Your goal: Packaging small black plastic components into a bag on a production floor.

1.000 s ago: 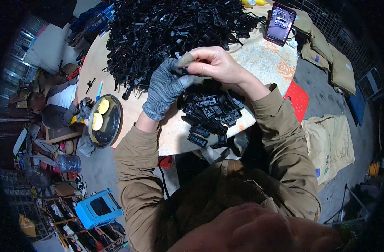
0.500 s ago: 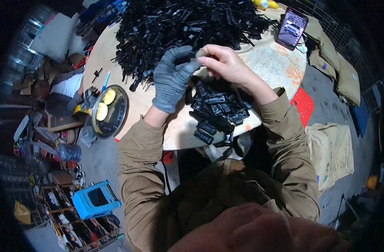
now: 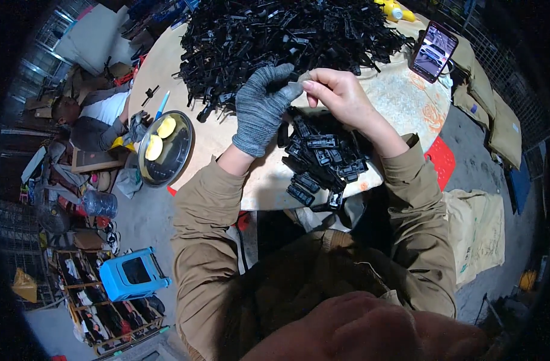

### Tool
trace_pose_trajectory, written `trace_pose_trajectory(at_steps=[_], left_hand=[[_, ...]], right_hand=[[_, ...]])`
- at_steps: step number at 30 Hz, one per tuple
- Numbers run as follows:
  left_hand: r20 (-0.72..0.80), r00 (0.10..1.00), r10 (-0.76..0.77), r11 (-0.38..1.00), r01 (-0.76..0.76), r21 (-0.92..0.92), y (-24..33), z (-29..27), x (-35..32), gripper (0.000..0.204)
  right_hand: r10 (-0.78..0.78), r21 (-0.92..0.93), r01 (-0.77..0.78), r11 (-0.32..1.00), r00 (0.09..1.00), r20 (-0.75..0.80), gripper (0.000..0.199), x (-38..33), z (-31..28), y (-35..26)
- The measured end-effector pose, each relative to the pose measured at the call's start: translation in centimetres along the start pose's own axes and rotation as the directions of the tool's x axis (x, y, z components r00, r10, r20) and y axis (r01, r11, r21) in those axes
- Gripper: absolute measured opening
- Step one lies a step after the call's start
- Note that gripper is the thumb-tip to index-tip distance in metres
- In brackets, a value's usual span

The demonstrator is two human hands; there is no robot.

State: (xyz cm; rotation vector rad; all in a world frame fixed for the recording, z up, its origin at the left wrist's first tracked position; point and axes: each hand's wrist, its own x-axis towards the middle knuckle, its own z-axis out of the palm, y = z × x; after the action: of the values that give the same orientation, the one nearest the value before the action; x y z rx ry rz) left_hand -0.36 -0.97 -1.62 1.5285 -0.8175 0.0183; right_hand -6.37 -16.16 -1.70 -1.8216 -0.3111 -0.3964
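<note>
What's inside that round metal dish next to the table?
The round metal dish holds two pale yellow pieces, apart from each other, on its dark bottom. What they are, and anything beneath them, cannot be told.

The small item pinched between the gloved left hand [image 3: 263,108] and the bare right hand [image 3: 341,96] is mostly covered by the fingertips; its shape cannot be determined. The heap of black plastic parts [image 3: 287,36] at the far edge of the surface [image 3: 221,144] is cut off by the picture's top edge. Single parts within it cannot be told apart. The phone [image 3: 432,51] screen content near the far right edge is too small to resolve.
</note>
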Motion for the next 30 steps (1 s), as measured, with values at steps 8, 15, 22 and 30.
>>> trace_pose_trajectory(at_steps=[8, 15, 22, 30], left_hand=[[0.008, 0.999, -0.033, 0.988, 0.034, -0.152, 0.0, -0.2, 0.0, 0.027], [0.022, 0.977, 0.211, 0.973, -0.212, 0.086, 0.3, -0.7, -0.1, 0.021], [0.026, 1.0, -0.015, 0.958, 0.022, -0.285, 0.3, -0.4, 0.7, 0.037], [0.299, 0.931, -0.211, 0.695, 0.358, -0.623, 0.8, -1.0, 0.5, 0.038]], right_hand=[[-0.111, -0.151, 0.104, 0.983, 0.993, -0.039, 0.017, -0.4, 0.3, -0.2], [0.107, 0.081, -0.113, 0.99, 0.991, 0.075, 0.02, -0.2, 0.4, -0.6], [-0.204, -0.216, 0.168, 0.962, 0.966, -0.16, 0.017, -0.1, 0.1, -0.3], [-0.269, -0.115, 0.249, 0.962, 0.939, -0.214, 0.015, -0.2, -0.6, -0.4]])
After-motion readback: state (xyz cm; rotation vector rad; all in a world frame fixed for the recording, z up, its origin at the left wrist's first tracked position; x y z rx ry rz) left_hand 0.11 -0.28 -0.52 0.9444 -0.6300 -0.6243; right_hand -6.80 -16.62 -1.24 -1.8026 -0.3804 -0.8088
